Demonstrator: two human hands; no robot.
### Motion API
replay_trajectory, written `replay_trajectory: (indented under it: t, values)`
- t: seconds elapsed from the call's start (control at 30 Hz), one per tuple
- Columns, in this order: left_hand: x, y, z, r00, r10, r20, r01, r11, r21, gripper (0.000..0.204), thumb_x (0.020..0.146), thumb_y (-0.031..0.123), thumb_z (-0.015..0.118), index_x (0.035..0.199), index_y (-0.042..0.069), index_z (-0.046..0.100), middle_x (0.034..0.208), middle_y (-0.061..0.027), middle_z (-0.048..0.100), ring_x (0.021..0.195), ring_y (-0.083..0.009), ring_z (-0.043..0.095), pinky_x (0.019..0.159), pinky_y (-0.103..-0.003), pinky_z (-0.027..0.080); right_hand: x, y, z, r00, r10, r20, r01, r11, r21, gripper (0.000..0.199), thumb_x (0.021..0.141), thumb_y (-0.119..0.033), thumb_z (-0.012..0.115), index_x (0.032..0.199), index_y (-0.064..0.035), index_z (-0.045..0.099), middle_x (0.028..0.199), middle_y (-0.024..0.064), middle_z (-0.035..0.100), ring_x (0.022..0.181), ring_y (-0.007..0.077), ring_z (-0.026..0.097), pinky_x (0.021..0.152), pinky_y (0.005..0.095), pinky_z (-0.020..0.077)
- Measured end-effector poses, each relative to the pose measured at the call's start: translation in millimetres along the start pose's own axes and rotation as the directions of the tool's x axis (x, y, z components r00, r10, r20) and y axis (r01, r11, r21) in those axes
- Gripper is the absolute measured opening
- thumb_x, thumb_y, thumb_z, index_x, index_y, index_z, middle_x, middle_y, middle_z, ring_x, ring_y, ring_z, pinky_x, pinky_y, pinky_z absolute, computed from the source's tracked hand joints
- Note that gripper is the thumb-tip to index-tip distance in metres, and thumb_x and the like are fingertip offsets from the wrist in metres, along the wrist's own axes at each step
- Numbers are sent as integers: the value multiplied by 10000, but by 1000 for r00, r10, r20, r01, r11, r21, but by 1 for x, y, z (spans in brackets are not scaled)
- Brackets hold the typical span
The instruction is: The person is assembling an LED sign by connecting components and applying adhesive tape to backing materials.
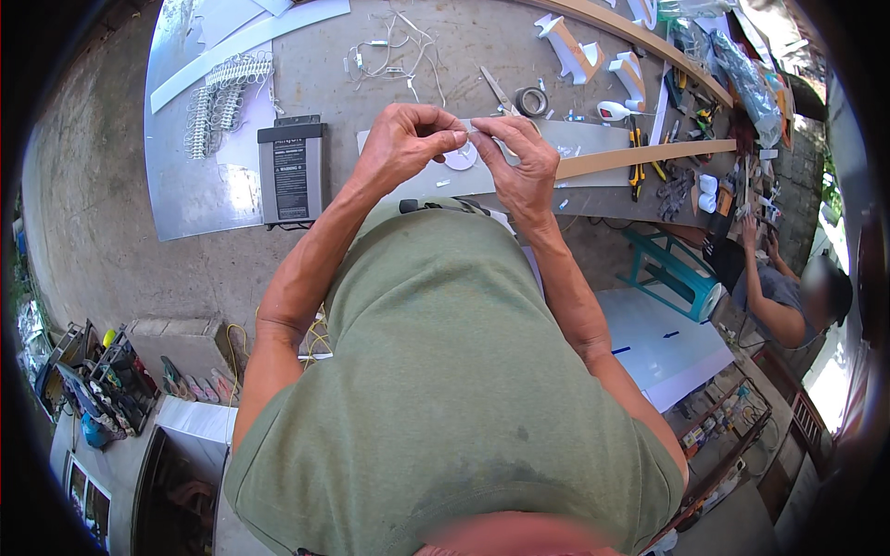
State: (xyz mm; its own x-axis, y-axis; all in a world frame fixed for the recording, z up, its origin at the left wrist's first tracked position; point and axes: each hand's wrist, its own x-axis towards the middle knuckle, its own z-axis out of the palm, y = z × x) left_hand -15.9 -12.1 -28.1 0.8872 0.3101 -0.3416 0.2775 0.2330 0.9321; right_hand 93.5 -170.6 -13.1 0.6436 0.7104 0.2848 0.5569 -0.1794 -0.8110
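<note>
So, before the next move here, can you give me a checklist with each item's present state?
1. Both hands at one spot: ok. The left hand and right hand meet at the fingertips above the table.
2. Firm hold on a part: cannot tell. Whatever is between the fingertips is too small to make out.
3. Wires tidy: not ok. The white wires lie in a loose tangle beyond the hands.
4. Grey box away from the hands: ok. It sits to their left.
5. Co-worker clear of the hands: ok, off at the far right.
</note>
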Motion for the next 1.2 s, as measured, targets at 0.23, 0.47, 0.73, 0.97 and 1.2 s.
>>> replay_trajectory:
  t: [0.23,0.47,0.73,0.97,1.2]
  values:
    - [0,-2,-1,998,66,17,-66,998,8,176,897,150,749,967,-11,759,782,-50,726,700,-96,642,648,-270,543,1,3,0,990,120,71,-130,979,154,174,834,-7,759,1007,-29,755,913,69,711,824,154,673,717,298,532]
    - [-1,-6,-2,997,69,38,-70,997,32,179,887,149,760,958,-16,757,767,-41,713,692,-98,631,634,-271,530,-3,8,-1,963,193,189,-241,930,276,154,843,-31,763,988,-3,718,897,61,683,814,135,645,731,284,515]
    - [0,-6,-8,996,1,95,0,1000,-17,235,887,217,780,966,-2,747,792,-19,689,702,-93,599,621,-256,492,-5,18,5,979,124,163,-163,955,249,136,860,-38,749,981,-5,696,899,69,679,775,139,633,688,287,511]
    - [3,-15,-13,990,-41,138,57,992,-109,222,882,231,784,950,22,750,785,-10,686,693,-84,581,622,-248,472,-1,16,1,971,16,240,-51,989,142,153,871,-43,740,1010,-10,687,918,79,685,754,155,647,667,294,521]
    - [8,-32,-13,991,-98,93,125,924,-360,227,899,185,769,1029,6,721,863,-24,687,751,-103,612,653,-269,512,-8,24,10,934,285,215,-354,818,453,332,869,-95,770,1158,-9,631,980,81,691,833,150,660,708,285,547]
